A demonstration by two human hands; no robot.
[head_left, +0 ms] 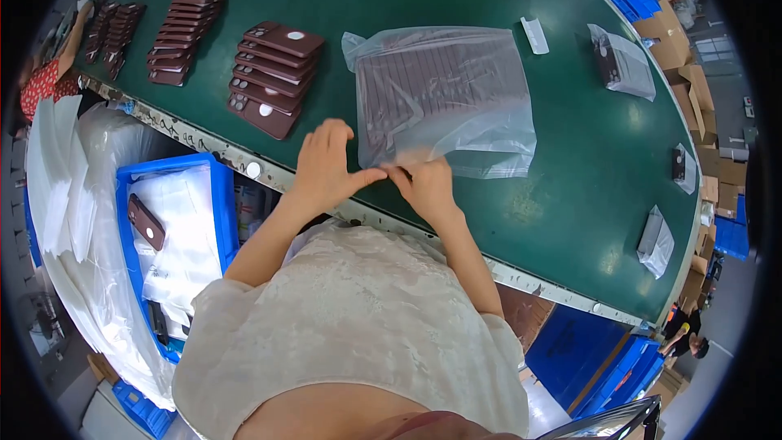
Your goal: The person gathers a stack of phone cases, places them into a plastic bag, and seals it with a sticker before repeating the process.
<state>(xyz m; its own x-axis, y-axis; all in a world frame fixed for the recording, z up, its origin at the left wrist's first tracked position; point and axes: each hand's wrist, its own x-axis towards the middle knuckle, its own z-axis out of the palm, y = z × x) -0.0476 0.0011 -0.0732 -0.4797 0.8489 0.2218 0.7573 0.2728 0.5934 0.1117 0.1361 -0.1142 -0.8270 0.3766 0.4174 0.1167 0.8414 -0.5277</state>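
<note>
A clear plastic bag (489, 134) lies flat on the green table, with a packed row of dark brown phone cases (423, 85) inside it. My left hand (324, 167) is just left of the bag's near corner, fingers raised and apart, thumb stretched towards my right hand. At that near edge my right hand (428, 186) has its thumb and fingers drawn together on the plastic; its fingertips are partly blurred. Left of the bag, a fanned stack of brown phone cases (277, 73) lies on the table.
More stacked phone cases (186, 37) lie further left. Smaller bagged packs (623, 63) and a white paper slip (534, 35) are on the right. Below the table edge, a blue crate (220, 212) holds white sheets and one phone case (147, 222). Another person (684, 334) is at far right.
</note>
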